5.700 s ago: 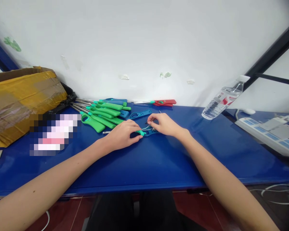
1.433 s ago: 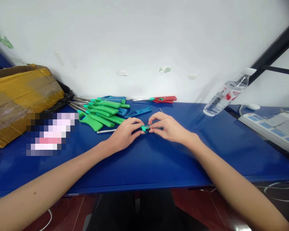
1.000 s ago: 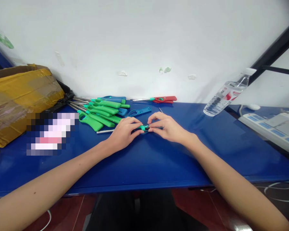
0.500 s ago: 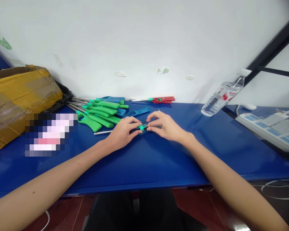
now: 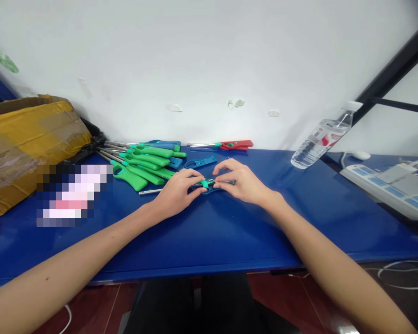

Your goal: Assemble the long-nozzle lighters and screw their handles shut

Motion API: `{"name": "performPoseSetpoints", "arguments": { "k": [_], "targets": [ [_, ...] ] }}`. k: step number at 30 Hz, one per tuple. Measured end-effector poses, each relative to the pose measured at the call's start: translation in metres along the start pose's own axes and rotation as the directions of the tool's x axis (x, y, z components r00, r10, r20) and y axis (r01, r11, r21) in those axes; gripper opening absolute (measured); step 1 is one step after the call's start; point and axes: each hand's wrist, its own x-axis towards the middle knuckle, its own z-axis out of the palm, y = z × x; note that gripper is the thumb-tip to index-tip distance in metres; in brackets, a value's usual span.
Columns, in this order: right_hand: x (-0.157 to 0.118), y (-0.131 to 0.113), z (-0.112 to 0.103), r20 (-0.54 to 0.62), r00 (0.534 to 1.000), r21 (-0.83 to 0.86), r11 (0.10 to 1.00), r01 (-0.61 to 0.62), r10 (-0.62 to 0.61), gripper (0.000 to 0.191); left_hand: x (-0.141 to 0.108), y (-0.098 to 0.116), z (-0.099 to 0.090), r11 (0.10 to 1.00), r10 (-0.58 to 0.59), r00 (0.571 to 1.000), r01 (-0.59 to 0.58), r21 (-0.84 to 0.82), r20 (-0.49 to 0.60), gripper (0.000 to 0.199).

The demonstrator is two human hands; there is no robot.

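My left hand (image 5: 181, 191) pinches a long-nozzle lighter near its green collar (image 5: 205, 183). The lighter's metal tube (image 5: 149, 191) sticks out to the left beneath that hand. My right hand (image 5: 242, 182) has thumb and fingers closed on the dark inner part (image 5: 225, 182) at the lighter's other end. Under the fingertips lies a blue handle shell (image 5: 205, 190), mostly covered. Just behind the hands rests a loose blue handle half (image 5: 201, 162) with a trigger loop. Small details between the fingertips are too fine to make out.
Green and blue lighters (image 5: 149, 160) are heaped at the left, with red lighters (image 5: 235, 144) by the wall. A taped carton (image 5: 35, 144) stands far left beside a pixelated patch. To the right are a water bottle (image 5: 320, 139) and a white power strip (image 5: 386, 185) on the blue table (image 5: 209, 241).
Both hands keep their grip on the lighter. The metal tube's tip has shifted slightly to the right, and the right hand has moved a touch with it.
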Motion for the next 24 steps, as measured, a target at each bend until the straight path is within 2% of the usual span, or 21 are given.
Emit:
{"name": "performPoseSetpoints", "arguments": {
  "k": [10,24],
  "targets": [
    [0.0002,-0.0022,0.0013,-0.026,0.997,-0.027,0.997,0.072,-0.072,0.016,-0.0002,-0.0019,-0.0012,0.999,-0.003,0.999,0.005,-0.053,0.049,0.021],
    [-0.0008,-0.0030,-0.0004,0.052,0.996,0.076,0.994,0.072,-0.076,0.013,-0.0038,-0.0069,0.0003,0.994,0.039,0.995,-0.029,-0.106,0.092,0.023]
  ]
}}
